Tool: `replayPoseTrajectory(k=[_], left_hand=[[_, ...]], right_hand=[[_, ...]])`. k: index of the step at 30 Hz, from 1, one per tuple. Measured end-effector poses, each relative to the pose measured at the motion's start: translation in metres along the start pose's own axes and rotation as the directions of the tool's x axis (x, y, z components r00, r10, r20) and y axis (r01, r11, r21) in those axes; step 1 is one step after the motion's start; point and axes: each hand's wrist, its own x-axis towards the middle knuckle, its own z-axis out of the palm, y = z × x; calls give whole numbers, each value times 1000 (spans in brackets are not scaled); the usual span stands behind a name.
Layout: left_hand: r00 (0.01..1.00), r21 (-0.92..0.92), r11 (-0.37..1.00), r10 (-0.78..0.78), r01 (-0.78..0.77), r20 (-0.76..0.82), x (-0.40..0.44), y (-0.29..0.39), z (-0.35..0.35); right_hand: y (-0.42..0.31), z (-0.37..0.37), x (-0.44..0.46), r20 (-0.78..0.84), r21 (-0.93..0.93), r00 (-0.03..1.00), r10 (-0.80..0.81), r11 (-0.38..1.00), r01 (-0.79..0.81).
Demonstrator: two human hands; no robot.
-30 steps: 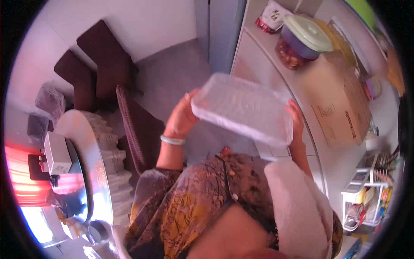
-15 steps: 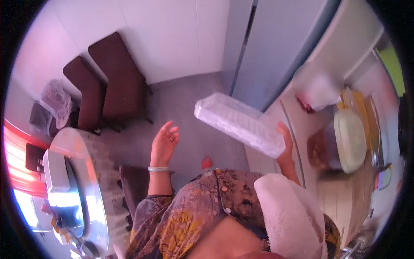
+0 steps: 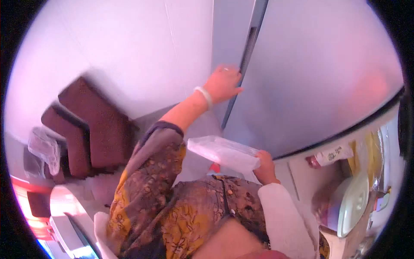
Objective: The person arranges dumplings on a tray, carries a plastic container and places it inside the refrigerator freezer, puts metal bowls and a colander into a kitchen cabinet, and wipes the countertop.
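The left hand (image 3: 222, 84) has moved up by the door (image 3: 306, 82), fingers loosely spread. So only the right hand (image 3: 265, 168) pinches the plastic box (image 3: 224, 151), just left of it.

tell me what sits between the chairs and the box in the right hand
In the head view, the patterned left sleeve lies between the chairs and the box.

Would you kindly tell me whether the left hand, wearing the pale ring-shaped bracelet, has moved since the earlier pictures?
Yes: the left hand has moved closer to the tall, smooth grey-blue door, reaching its dark edge in view; touch is unclear.
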Motion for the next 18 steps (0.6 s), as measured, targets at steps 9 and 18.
replayPoseTrajectory(k=[9,18], left_hand=[[904,135,905,370,-403,213,143,-71,72],[802,3,868,457,-496,384,166,-80,86]], right_hand=[[24,15,91,21,-12,995,102,995,-102],[-4,32,106,-90,-20,902,421,905,-425]])
